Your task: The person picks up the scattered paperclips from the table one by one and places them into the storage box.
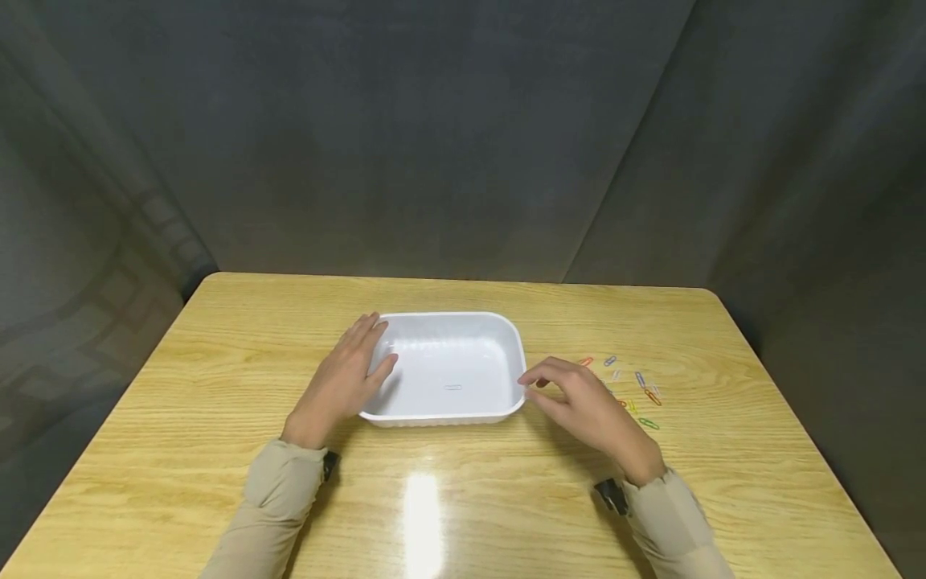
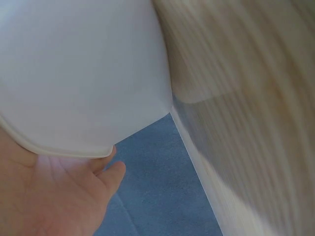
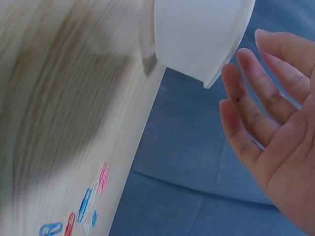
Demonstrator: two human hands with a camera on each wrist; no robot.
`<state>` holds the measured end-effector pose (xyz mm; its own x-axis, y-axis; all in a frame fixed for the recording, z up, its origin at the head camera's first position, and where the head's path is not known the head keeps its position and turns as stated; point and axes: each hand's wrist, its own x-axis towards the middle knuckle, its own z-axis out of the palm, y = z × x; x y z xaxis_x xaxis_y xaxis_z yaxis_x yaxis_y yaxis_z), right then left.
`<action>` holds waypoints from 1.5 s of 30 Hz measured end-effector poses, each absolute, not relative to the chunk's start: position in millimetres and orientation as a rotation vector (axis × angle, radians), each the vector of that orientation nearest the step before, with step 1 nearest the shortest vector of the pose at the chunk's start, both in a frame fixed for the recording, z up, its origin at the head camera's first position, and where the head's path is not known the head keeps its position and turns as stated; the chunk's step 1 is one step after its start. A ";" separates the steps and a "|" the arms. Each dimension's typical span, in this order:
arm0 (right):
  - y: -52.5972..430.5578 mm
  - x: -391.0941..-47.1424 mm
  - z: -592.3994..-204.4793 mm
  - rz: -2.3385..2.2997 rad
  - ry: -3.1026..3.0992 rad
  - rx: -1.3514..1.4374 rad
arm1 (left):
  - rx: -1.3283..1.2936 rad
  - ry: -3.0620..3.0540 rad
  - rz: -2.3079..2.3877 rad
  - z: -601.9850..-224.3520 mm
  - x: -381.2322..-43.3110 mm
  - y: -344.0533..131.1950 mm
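Note:
A white rectangular plastic basin (image 1: 441, 418) stands on the table, with one pale paper clip (image 1: 452, 388) lying on its floor. My left hand (image 1: 347, 374) rests over the basin's left rim, fingers extended along it and thumb reaching inside. From the left wrist view, the palm lies against the rim (image 2: 74, 154). Close to the right rim is my right hand (image 1: 579, 402), its fingers loosely bent and nothing between them in the right wrist view. To the right of that hand lie several coloured paper clips (image 1: 640, 378), some partly hidden behind it.
The light wood table (image 1: 239, 338) is backed by a dark grey curtain (image 1: 434, 161) that also hangs along both sides. A black wrist-worn device (image 1: 611, 496) sits at my right cuff. Light glares off the tabletop in front of the basin.

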<state>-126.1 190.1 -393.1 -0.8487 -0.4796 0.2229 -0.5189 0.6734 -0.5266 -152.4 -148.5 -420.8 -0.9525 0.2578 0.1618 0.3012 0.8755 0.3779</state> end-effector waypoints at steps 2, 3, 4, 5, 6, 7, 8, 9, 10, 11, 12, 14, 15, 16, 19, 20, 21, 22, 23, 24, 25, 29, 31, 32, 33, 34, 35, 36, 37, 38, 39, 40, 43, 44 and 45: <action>193.2 -125.2 -394.3 0.919 -2.808 0.841 | -0.439 -2.940 -0.622 -420.6 -152.4 -148.5; 194.8 -124.7 -394.9 0.927 -2.807 0.838 | -0.439 -2.939 -0.626 -420.5 -152.5 -148.6; 196.5 -124.4 -395.7 0.931 -2.804 0.837 | -0.439 -2.939 -0.629 -420.4 -152.4 -148.5; 198.3 -124.1 -396.7 0.931 -2.802 0.835 | -0.439 -2.938 -0.630 -420.4 -152.3 -148.5; 200.1 -123.7 -397.6 0.935 -2.800 0.835 | -0.439 -2.939 -0.632 -420.4 -152.3 -148.6; 201.8 -123.2 -398.3 0.936 -2.799 0.838 | -0.441 -2.938 -0.634 -420.3 -152.2 -148.6; 203.4 -122.8 -399.1 0.937 -2.798 0.835 | -0.441 -2.938 -0.637 -420.3 -152.1 -148.7; 205.2 -122.5 -399.8 0.929 -2.798 0.836 | -0.442 -2.937 -0.640 -420.3 -152.0 -148.7; 207.0 -122.2 -400.6 0.924 -2.798 0.837 | -0.442 -2.938 -0.643 -420.2 -152.0 -148.7; 208.9 -121.7 -401.1 0.915 -2.803 0.836 | -0.442 -2.939 -0.644 -420.3 -151.9 -148.8; 210.9 -121.5 -401.8 0.906 -2.809 0.833 | -0.441 -2.940 -0.645 -420.3 -151.8 -148.8; 215.4 -120.9 -402.5 0.883 -2.828 0.815 | -0.439 -2.945 -0.649 -420.4 -151.8 -148.7; 217.9 -120.5 -402.8 0.869 -2.840 0.805 | -0.440 -2.946 -0.648 -420.6 -151.8 -148.5; 220.3 -120.3 -403.5 0.861 -2.852 0.794 | -0.439 -2.947 -0.648 -420.8 -151.7 -148.5; 227.7 -119.5 -405.3 0.837 -2.880 0.767 | -0.442 -2.949 -0.645 -421.6 -151.6 -148.3; 230.2 -119.1 -406.2 0.832 -2.885 0.761 | -0.442 -2.947 -0.644 -421.8 -151.6 -148.2; 232.7 -118.6 -407.0 0.829 -2.892 0.754 | -0.442 -2.945 -0.643 -421.9 -151.6 -148.2; 235.0 -118.2 -407.9 0.828 -2.899 0.747 | -0.442 -2.943 -0.643 -422.0 -151.6 -148.1; 237.4 -117.6 -408.6 0.825 -2.901 0.744 | -0.441 -2.943 -0.642 -422.2 -151.5 -148.2; 239.7 -117.0 -409.4 0.823 -2.906 0.738 | -0.440 -2.942 -0.644 -422.2 -151.5 -148.2; 242.1 -116.5 -410.1 0.820 -2.909 0.736 | -0.440 -2.941 -0.645 -422.1 -151.5 -148.2; 251.0 -115.3 -413.1 0.811 -2.887 0.761 | -0.435 -2.939 -0.650 -421.9 -151.6 -148.3; 254.8 -114.9 -414.4 0.809 -2.883 0.764 | -0.435 -2.936 -0.655 -422.0 -151.5 -148.3; 256.5 -114.8 -415.2 0.801 -2.886 0.759 | -0.433 -2.936 -0.658 -422.1 -151.5 -148.4; 258.2 -114.5 -415.8 0.797 -2.894 0.752 | -0.433 -2.937 -0.660 -422.1 -151.5 -148.3; 259.9 -114.2 -416.5 0.793 -2.904 0.747 | -0.433 -2.936 -0.661 -422.2 -151.4 -148.4; 261.8 -113.9 -417.1 0.791 -2.913 0.736 | -0.434 -2.937 -0.661 -422.4 -151.3 -148.4; 263.8 -113.6 -417.5 0.786 -2.924 0.727 | -0.435 -2.939 -0.662 -422.5 -151.3 -148.4; 265.9 -113.3 -417.9 0.782 -2.934 0.721 | -0.437 -2.939 -0.662 -422.5 -151.3 -148.4; 268.1 -113.2 -418.1 0.774 -2.942 0.718 | -0.437 -2.938 -0.663 -422.5 -151.4 -148.4; 270.4 -113.1 -418.3 0.773 -2.949 0.717 | -0.439 -2.937 -0.662 -422.6 -151.4 -148.3; 272.6 -113.0 -418.4 0.766 -2.954 0.713 | -0.441 -2.934 -0.662 -422.6 -151.5 -148.3; 278.8 -112.5 -418.5 0.760 -2.977 0.700 | -0.439 -2.930 -0.665 -422.7 -151.8 -148.3; 280.6 -112.1 -418.8 0.755 -2.988 0.691 | -0.440 -2.930 -0.663 -422.6 -152.0 -148.2; 282.3 -111.5 -418.8 0.753 -3.000 0.678 | -0.442 -2.929 -0.660 -422.6 -152.1 -148.0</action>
